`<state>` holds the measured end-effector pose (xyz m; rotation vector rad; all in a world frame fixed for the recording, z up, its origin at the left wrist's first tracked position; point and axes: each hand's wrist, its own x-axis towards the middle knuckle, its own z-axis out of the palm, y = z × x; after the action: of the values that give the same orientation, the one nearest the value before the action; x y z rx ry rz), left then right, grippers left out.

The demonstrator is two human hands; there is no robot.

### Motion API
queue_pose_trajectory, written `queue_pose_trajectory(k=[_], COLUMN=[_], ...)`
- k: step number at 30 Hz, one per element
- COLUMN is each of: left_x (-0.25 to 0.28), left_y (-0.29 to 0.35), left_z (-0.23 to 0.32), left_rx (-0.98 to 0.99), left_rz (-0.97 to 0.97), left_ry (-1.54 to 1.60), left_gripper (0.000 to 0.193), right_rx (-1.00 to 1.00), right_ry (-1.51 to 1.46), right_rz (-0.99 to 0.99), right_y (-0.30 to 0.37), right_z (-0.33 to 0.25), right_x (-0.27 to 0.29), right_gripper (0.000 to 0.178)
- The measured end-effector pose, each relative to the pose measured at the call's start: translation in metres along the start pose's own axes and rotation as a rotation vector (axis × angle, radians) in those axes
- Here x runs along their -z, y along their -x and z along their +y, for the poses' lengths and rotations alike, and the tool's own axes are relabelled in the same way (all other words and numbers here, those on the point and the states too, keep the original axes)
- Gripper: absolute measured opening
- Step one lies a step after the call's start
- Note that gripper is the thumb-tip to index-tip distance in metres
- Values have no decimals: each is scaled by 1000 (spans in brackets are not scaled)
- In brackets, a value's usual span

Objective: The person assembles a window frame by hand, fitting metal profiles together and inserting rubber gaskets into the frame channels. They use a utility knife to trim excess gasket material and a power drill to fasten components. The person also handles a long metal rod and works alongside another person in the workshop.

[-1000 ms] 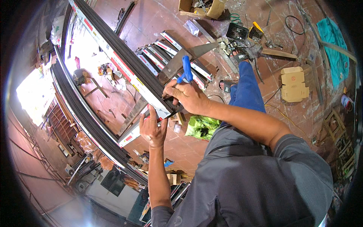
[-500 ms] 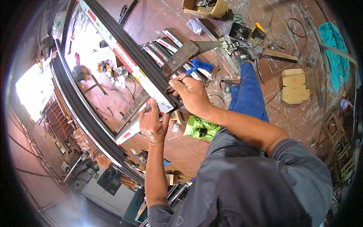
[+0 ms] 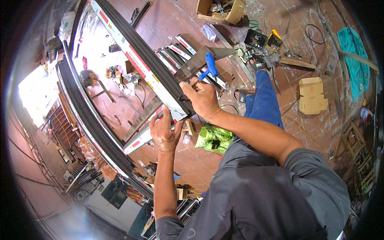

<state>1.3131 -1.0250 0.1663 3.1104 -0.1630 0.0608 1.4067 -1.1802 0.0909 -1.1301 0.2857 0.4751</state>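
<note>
Compared with a second ago, the right hand, closed around the blue T-handle key, sits farther right at the near end of the long dark frame profile, while the left hand braces it open-palmed, indicating tightening under way.

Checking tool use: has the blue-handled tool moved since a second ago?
Yes. The blue-handled tool went from over the right hand out toward the short profiles on the floor.

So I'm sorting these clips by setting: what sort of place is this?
Probably a metal-frame workshop: long black frame bars lie across the floor, a blue-handled tool is in the right hand, and cardboard boxes litter the tiled floor.
</note>
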Motion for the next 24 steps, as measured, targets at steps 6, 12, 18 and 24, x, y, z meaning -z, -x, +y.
queue_pose_trajectory(k=[6, 12, 18, 24], left_x=[20, 7, 8, 17], left_y=[-26, -67, -59, -40], left_z=[15, 34, 40, 51], left_rx=[136, 737, 715, 237], left_rz=[-41, 35, 51, 21], left_ry=[232, 426, 480, 157], left_gripper=[63, 61, 68, 42], right_rx=[6, -63, -197, -224], right_ry=[9, 20, -20, 146], right_rz=[46, -32, -59, -162], right_y=[8, 5, 15, 16], right_z=[0, 6, -2, 0], right_x=[0, 12, 18, 21], right_gripper=[36, 37, 39, 53])
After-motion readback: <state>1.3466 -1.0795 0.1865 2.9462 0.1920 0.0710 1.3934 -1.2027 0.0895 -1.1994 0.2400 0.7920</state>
